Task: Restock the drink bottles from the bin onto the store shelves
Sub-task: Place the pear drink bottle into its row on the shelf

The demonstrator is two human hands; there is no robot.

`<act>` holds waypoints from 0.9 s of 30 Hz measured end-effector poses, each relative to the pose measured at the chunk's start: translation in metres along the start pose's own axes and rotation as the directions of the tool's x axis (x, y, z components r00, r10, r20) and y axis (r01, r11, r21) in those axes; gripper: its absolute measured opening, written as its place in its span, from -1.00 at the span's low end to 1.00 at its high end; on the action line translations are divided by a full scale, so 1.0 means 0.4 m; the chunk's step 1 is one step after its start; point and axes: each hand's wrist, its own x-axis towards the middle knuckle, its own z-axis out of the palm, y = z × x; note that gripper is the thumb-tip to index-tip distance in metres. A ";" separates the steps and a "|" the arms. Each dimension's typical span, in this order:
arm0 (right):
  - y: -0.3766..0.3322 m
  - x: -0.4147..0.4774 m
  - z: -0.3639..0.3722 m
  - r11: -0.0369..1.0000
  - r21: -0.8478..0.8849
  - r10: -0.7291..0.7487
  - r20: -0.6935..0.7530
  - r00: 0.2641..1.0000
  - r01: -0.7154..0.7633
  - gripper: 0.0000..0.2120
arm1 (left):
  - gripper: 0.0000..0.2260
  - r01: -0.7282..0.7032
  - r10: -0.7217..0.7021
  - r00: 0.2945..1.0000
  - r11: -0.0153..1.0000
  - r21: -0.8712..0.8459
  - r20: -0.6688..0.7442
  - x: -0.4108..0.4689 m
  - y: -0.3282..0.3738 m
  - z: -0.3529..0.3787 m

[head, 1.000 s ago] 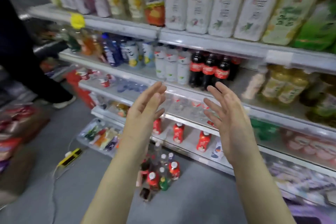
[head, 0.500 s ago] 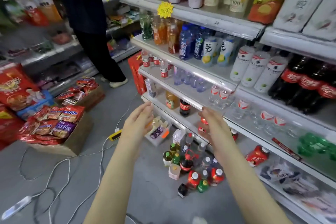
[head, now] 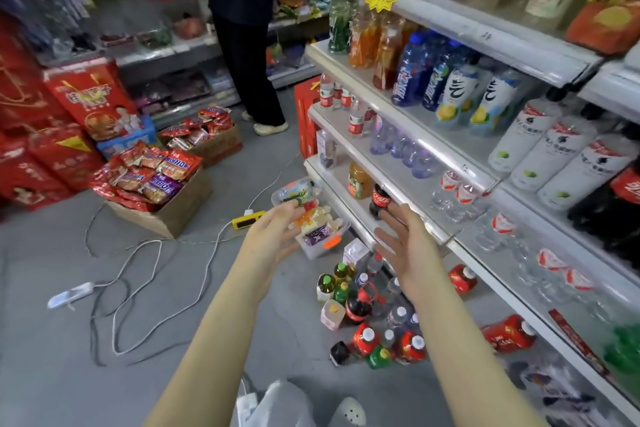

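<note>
Drink bottles [head: 375,336] crowd the floor [head: 52,374], one cola bottle [head: 356,309] seemingly Coca-Cola.

Two hands, both empty: left hand [head: 277,232], right hand [head: 405,246]. One clear bin [head: 310,251]. Two snack boxes [head: 175,213]. Two red bottles [head: 462,279] lying on bottom shelf. Three white-label bottles [head: 557,156]. Floor bottles [head: 356,308]: too crowded to count.

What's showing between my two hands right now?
In the head view, the clear bin of small drinks sits on the floor between the left hand and right hand, partly covered by the left one.
</note>
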 end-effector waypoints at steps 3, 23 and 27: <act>0.006 0.024 0.013 0.999 -0.015 0.028 -0.010 1.000 -0.028 -0.69 | -0.84 0.011 -0.011 0.999 1.000 -0.011 -0.032 0.020 -0.004 -0.015; 0.168 0.119 0.538 0.998 0.059 0.008 -0.078 0.997 -0.004 -0.64 | -0.78 0.087 -0.097 0.993 0.987 -0.138 -0.063 0.239 0.059 -0.560; 0.196 0.129 0.609 0.997 0.079 0.021 -0.098 0.995 -0.014 -0.61 | -0.73 0.118 -0.130 0.990 0.978 -0.174 -0.061 0.278 0.052 -0.634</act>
